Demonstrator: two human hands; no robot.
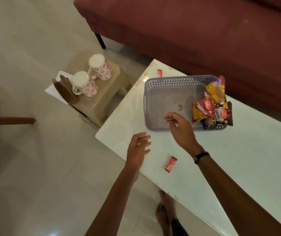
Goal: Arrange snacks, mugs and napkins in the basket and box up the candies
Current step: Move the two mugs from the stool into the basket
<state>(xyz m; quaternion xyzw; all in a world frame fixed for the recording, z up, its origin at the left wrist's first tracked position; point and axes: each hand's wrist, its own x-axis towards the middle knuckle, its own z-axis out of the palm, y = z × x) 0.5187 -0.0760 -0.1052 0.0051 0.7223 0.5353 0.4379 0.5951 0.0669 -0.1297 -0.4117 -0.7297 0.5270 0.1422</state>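
A maroon sofa (196, 31) is seen along the top right of the frame, a beige stool (102, 99) at centre left, and dark wooden chair legs (8, 120) at the left edge.

Grey basket (163, 103), red-flowered white mugs (92, 79)

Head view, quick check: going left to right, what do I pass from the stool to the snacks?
Napkin holder → two mugs on the stool → left hand → basket → snack packets.
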